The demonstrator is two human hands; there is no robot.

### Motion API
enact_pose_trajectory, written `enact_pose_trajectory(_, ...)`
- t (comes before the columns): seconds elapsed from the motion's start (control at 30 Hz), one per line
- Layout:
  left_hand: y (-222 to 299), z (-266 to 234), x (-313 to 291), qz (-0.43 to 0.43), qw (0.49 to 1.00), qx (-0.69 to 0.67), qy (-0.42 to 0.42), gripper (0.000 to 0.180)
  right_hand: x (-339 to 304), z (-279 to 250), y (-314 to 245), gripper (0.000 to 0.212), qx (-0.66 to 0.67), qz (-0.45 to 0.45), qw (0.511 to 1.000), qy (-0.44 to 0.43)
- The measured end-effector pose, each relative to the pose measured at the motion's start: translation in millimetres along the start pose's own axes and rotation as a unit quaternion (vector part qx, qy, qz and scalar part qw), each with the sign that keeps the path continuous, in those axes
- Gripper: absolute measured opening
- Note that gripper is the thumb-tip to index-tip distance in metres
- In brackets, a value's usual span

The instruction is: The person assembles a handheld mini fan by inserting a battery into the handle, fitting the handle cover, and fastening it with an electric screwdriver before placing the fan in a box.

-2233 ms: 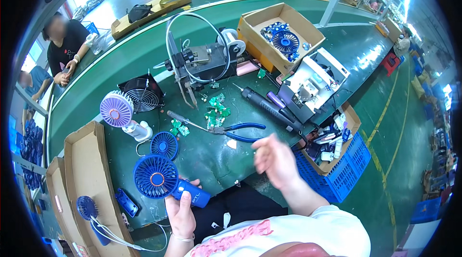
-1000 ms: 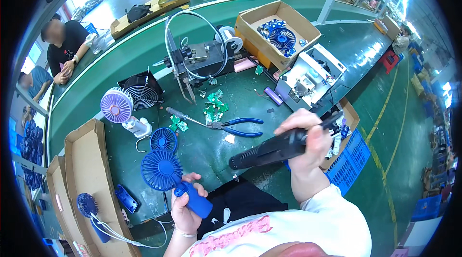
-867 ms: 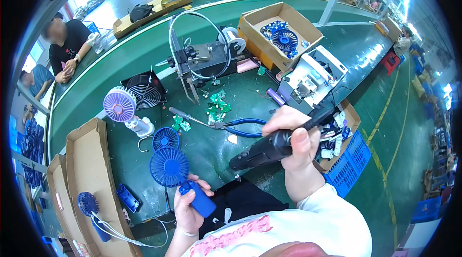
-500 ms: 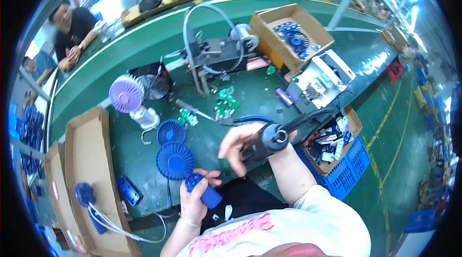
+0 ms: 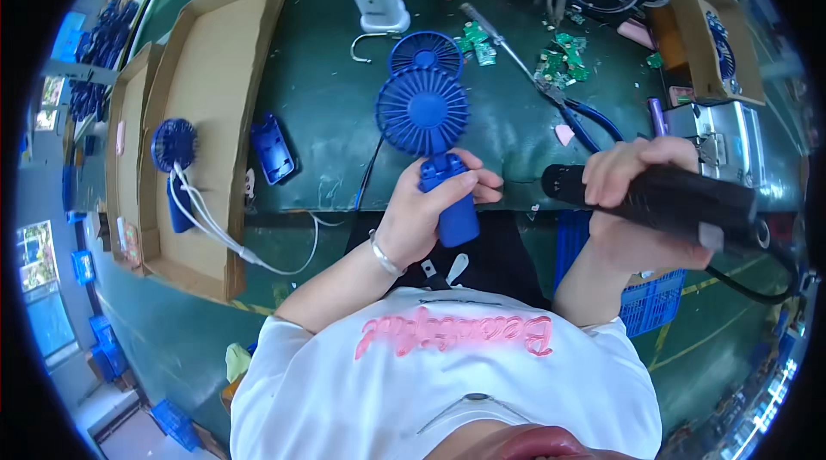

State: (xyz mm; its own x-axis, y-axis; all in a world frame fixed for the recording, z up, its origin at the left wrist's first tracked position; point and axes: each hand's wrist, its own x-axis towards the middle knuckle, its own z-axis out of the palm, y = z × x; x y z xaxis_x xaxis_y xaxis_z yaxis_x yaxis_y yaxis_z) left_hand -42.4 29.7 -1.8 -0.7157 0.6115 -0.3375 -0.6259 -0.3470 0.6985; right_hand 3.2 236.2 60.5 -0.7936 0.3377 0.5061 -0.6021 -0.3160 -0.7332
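My left hand is closed around the handle of a small blue hand-held fan, above the table's near edge. Its round slatted head points away from me. Just behind it lies another blue round fan grille, partly covered. On the right, my right hand grips a black corded electric screwdriver, held nearly level with its narrower end toward the fan. A metal ring and a black cord are at its rear end. Left of the fan, a blue plastic fan shell lies on the table.
Pliers with blue handles, a screwdriver and green circuit boards lie farther back. A purple-and-white fan stands behind. Cardboard trays at left hold a blue fan with white cable. A cardboard box stands right.
My view has turned, so the table appears shifted. The electric screwdriver has tipped from pointing away from view to nearly level, and my right fingers have closed round it. My left hand still holds the fan.
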Motion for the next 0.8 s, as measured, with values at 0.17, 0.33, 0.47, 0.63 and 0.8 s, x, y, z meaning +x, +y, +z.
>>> enact_pose_trajectory(0.17, -5.5, -2.1, -3.9, 0.031, 0.999, 0.031, 0.024, 0.025, 7.8, -6.6, -11.9, 0.093, 0.032, -0.052, 0.997, 0.036)
enact_pose_trajectory(0.33, -7.4, -0.4, -6.0, 0.031, 0.998, 0.038, 0.027, 0.024, 41.7, -55.5, -71.7, 0.088, -0.124, -0.072, 0.966, 0.213)
enact_pose_trajectory(0.47, -12.3, 0.2, -1.1, 0.050, 0.998, 0.045, 0.014, 0.025, 76.1, -91.1, -132.5, 0.080, -0.292, -0.126, 0.917, 0.240)
enact_pose_trajectory(0.63, -8.4, 3.0, -4.1, 0.055, 0.997, 0.045, 0.026, 0.021, 98.3, -113.6, -136.0, 0.065, -0.368, -0.155, 0.879, 0.259)
enact_pose_trajectory(0.8, -10.6, 2.1, -4.0, 0.062, 0.997, 0.051, 0.022, 0.022, 103.3, -109.7, -136.8, 0.051, -0.356, -0.150, 0.885, 0.260)
